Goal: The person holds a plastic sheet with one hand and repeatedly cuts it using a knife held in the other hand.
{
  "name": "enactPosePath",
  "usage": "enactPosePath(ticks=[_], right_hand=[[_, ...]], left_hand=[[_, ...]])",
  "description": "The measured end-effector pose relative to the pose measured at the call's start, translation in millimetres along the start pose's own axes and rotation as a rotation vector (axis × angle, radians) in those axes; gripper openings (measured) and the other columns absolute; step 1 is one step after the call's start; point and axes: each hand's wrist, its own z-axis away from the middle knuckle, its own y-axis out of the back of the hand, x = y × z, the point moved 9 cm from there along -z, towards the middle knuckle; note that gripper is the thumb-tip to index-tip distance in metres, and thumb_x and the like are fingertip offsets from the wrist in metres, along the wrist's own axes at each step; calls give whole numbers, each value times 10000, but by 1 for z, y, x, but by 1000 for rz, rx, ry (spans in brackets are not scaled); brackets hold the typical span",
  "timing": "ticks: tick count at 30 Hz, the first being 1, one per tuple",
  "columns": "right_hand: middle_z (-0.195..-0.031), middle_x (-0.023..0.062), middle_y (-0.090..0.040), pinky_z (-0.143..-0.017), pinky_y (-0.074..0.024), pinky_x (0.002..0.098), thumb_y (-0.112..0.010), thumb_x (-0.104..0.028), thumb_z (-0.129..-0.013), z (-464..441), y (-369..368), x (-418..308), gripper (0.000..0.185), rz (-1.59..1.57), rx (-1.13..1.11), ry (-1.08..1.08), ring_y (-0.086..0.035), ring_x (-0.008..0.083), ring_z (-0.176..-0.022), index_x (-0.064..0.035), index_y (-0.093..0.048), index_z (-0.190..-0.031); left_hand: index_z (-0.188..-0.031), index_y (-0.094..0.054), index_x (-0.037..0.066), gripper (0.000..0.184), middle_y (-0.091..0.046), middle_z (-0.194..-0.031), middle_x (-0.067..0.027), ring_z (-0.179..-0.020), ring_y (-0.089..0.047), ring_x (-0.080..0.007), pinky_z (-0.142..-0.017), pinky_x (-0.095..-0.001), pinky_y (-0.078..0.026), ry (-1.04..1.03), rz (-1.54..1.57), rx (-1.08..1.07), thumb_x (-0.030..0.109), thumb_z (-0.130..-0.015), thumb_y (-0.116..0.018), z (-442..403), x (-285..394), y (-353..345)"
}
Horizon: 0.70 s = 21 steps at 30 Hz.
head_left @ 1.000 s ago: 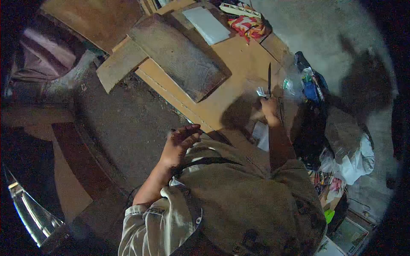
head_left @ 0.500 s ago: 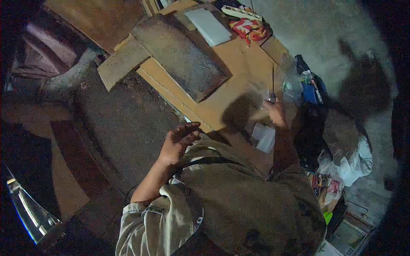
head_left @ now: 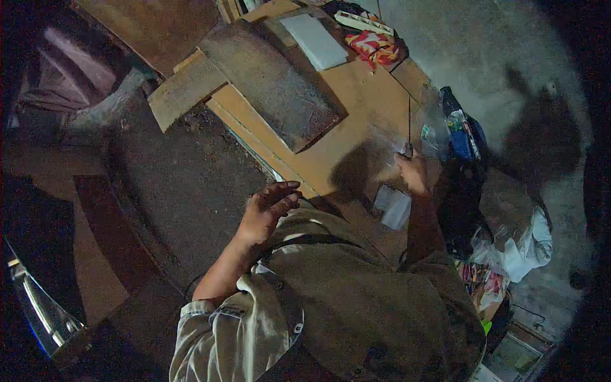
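My right hand is closed around the handle of a long, thin-shafted screwdriver, which points away from me over the brown board. Its tip is too fine to make out. Clear plastic appears to lie beside this hand, and a whitish plastic packet is just below it. My left hand hovers in front of my body, fingers loosely curved and apart, holding nothing. It is close to the near edge of the brown board.
A dark worn panel lies across the board, with a white flat sheet and a red-and-yellow cloth beyond. A power strip is at the back. Bags and plastic wrapping stand along the right.
The view has shifted very slightly. Both hands keep nearly the same place and pose, and the screwdriver stays in my right hand.
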Motion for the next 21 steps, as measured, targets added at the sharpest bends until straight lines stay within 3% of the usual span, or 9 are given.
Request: enactPosePath(ticks=[2,5,9,11,15,17,21], right_hand=[[-702,42,-594,-527,-450,309,-695,-129,-756,-12,2,11,288,248,-101,7,-561,147,-587,-46,-549,-989],[-688,33,-588,-500,-445,311,-694,-90,-737,-13,6,16,285,294,-32,-22,-545,149,-548,-34,-551,-976],[-690,4,-562,-556,-424,296,-664,-156,-750,7,5,-20,194,325,-19,101,-510,128,-592,-51,-598,-899],[-749,29,-605,-620,-452,321,-673,-156,-722,6,3,-19,282,186,-136,140,-553,159,-666,-42,-600,-970],[-827,53,-637,-642,-457,332,-699,-170,-708,-8,18,1,369,224,-62,78,-578,164,-735,-43,-589,-1037],[-867,54,-644,-644,-457,321,-720,-183,-698,7,28,-37,409,712,147,240,-584,153,-764,-48,-579,-1058],[-868,54,-648,-658,-457,312,-722,-201,-710,17,23,-56,411,694,71,154,-597,158,-771,-48,-577,-1062]], left_hand=[[-1181,-556,7,358,-640,-1052,-117,-918,-598,-183,-810,-313,-455,5,-10,3,215,-891,-583,1,4,-1],[-1181,-553,0,361,-642,-1050,-124,-931,-598,-188,-819,-314,-454,-2,-15,-4,217,-894,-578,1,4,-2],[-1180,-550,-8,361,-637,-1058,-132,-970,-593,-195,-856,-320,-445,0,-15,-22,214,-896,-576,1,5,-3],[-1180,-550,-7,359,-634,-1064,-132,-979,-591,-196,-866,-321,-442,29,5,2,210,-896,-576,5,10,-5],[-1182,-550,-4,344,-626,-1080,-129,-987,-587,-189,-875,-324,-437,21,78,-1,194,-901,-571,0,-2,-3],[-1182,-551,-3,343,-629,-1074,-124,-983,-587,-187,-873,-325,-438,9,68,-20,193,-901,-572,0,1,-4],[-1180,-554,1,347,-639,-1053,-112,-967,-589,-184,-863,-323,-442,11,-14,-38,202,-899,-581,-1,6,-5]])
